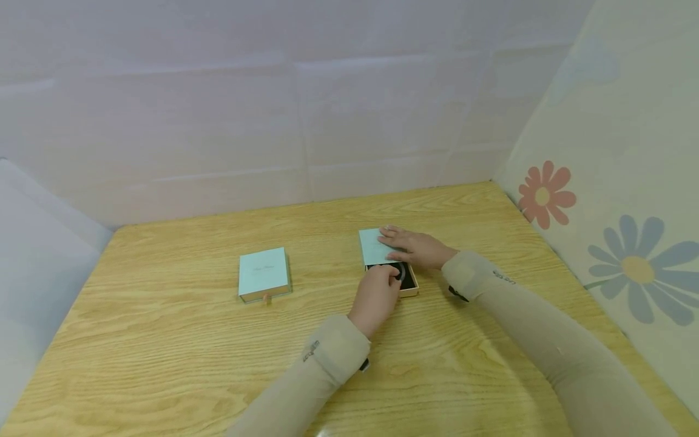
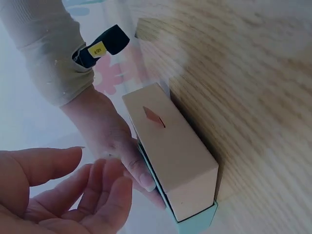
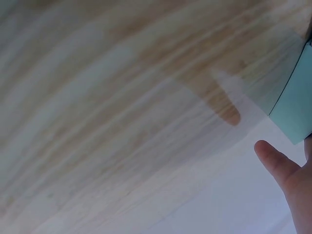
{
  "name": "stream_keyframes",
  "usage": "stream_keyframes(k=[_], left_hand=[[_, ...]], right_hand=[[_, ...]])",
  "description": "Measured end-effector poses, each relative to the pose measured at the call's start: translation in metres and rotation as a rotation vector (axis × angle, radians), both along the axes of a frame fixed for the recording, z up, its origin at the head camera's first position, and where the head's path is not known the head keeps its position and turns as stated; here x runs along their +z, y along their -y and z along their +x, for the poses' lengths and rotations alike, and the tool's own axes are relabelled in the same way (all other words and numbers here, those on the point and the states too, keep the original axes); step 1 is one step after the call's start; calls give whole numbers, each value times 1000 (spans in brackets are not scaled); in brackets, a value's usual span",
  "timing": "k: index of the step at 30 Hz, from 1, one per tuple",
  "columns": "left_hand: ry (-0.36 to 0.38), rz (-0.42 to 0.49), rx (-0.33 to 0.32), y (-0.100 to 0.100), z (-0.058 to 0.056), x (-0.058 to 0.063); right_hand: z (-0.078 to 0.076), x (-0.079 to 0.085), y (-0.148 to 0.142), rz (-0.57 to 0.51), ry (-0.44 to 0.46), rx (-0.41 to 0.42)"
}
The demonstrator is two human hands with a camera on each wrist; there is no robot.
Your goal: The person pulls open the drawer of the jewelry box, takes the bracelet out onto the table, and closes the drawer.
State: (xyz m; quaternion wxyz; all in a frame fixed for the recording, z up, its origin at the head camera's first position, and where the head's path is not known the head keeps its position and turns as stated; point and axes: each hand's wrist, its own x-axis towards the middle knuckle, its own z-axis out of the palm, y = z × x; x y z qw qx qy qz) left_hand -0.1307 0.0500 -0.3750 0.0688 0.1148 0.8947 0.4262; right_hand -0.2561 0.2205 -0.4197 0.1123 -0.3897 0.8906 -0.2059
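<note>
A pale turquoise drawer box [image 1: 375, 247] lies on the table, its cream drawer [image 1: 409, 292] pulled partly out toward me. Black lining fills the drawer, and a greyish curved band [image 1: 402, 271] shows on it, too small to tell its kind. My left hand [image 1: 375, 297] hovers at the drawer with bent fingers. In the left wrist view, thumb and fingertips stand apart, and nothing shows between them. My right hand [image 1: 417, 247] rests on the box's cover with fingers spread. The right wrist view shows its thumb [image 3: 278, 163] beside the turquoise cover [image 3: 295, 102].
A second turquoise box [image 1: 264, 273], closed, with a small tab at its front, lies to the left on the wood-grain table [image 1: 191, 352]. A white sheet [image 1: 327, 121] hangs behind the table. A flower-printed panel [image 1: 611, 182] stands along the right edge.
</note>
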Motion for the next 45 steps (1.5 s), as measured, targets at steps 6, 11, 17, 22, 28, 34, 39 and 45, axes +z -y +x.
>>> stream_keyframes(k=[6,11,17,22,28,34,39,45], left_hand=[[-155,-276,-115,-3,-1,5],[-187,-352,-164,-4,-8,-2],[-214,-448,-184,-5,-16,-13],[-243,-487,-199,-5,-20,-16],[-266,-539,-194,-7,-23,-20],[-342,-633,-211,-12,-25,-26],[-367,-665,-208,-13,-24,-26],[-395,-680,-206,-13,-23,-30]], right_hand=[[0,0,1,6,3,-2],[0,0,2,15,-6,-3],[-2,-3,3,9,0,3],[-2,-4,3,6,-8,6],[-2,-2,2,1,-13,11],[-2,-1,-1,4,-16,10],[-2,-1,0,-3,-14,15],[-2,-3,0,4,-10,6]])
